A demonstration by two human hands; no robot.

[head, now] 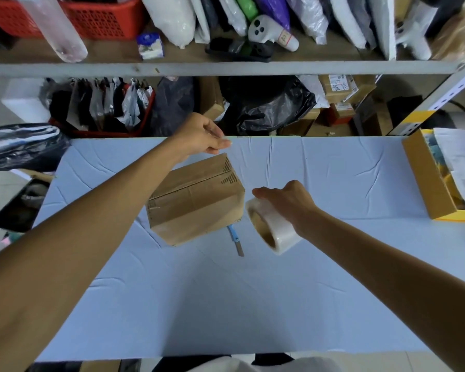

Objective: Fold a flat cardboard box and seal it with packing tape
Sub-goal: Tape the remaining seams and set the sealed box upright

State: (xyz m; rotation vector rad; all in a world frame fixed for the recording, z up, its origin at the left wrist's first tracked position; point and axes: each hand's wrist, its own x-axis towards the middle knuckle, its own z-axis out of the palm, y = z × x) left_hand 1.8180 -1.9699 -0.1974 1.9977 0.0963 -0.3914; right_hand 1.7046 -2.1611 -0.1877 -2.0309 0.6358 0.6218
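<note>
A folded brown cardboard box (196,200) lies closed on the blue tabletop (226,304), its flap seam running along the top. My left hand (202,135) hovers just past the box's far end with thumb and fingers pinched together. There is a pale glint at the fingertips, but I cannot make out a strip of tape there. My right hand (287,202) grips a roll of clear packing tape (273,226) from above, just right of the box's near corner and tilted toward me.
A blue-handled utility knife (235,238) pokes out from under the box's near right edge. An open yellow-brown carton (427,181) with papers sits at the table's right edge. Crowded shelves stand behind the table, and a black bag (19,146) lies at the left.
</note>
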